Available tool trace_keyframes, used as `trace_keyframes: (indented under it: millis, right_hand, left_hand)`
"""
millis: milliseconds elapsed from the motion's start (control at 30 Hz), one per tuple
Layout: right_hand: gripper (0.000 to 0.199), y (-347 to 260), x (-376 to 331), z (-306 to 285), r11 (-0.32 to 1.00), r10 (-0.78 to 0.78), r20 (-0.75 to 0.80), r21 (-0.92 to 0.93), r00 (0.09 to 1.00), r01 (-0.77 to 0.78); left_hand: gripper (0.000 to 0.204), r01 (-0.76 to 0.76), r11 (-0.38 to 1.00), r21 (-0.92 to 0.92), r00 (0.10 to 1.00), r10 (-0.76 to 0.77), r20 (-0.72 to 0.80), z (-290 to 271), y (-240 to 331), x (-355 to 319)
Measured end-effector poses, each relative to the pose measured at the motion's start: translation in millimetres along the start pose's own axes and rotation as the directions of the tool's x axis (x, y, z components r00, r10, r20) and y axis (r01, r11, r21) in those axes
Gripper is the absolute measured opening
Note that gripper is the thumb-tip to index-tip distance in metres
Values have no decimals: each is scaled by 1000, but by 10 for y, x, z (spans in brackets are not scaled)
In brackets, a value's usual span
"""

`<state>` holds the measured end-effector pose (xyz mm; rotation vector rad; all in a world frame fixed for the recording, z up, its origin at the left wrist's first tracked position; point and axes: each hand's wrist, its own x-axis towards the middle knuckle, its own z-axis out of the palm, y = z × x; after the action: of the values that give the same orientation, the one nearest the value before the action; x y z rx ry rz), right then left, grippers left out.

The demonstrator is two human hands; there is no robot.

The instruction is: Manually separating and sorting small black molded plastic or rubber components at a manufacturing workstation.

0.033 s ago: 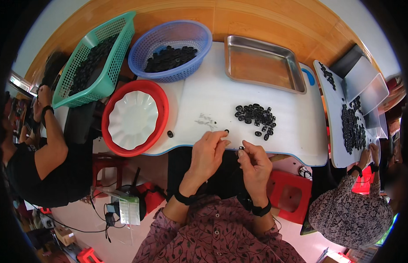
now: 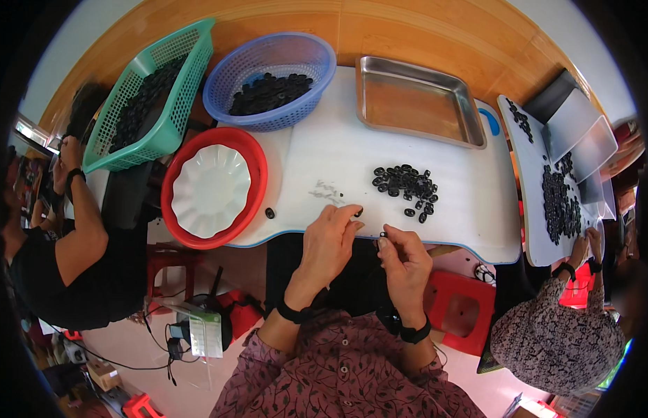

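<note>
Working at the near edge of a white table, seated. Left hand rests on the table edge, fingertips pinched together on a small black ring-shaped part. Right hand is held just off the edge, thumb and forefinger closed on a tiny piece; too small to say what it is.

A loose heap of black rings lies just beyond the hands, and a few small pale bits sit left of it. One stray black ring lies near the red basin, which holds an empty white scalloped dish.

Judged progress: early to middling. The dish and the steel tray hold nothing visible, while the blue basket and green basket are well stocked with black parts. Much stock looks unhandled.

Other people work at the left and at the right, the latter at a second board strewn with black parts.
</note>
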<state>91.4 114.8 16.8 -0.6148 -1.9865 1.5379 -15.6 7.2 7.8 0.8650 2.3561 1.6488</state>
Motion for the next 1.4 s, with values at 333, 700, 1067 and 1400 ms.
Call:
trace_keyframes:
  millis: [333, 700, 1067, 1400]
  right_hand:
    - [16, 9, 43, -56, 928, 315, 46, 195, 948, -318]
    - [17, -84, 23, -75, 877, 292, 101, 369, 951, -308]
    - [15, -396, -26, -16, 897, 192, 146, 375, 970, -234]
    - [14, -404, -64, 30, 906, 218, 145, 337, 965, -255]
  left_hand:
    - [23, -110, 905, 410, 987, 53, 149, 30, -105, 225]
    - [28, 297, 774, -560, 952, -192, 240, -79, -97, 59]
    - [29, 287, 521, -804, 954, -79, 290, -181, 39, -115]
    - [27, 238, 579, -780, 967, -70, 244, -251, 126, -184]
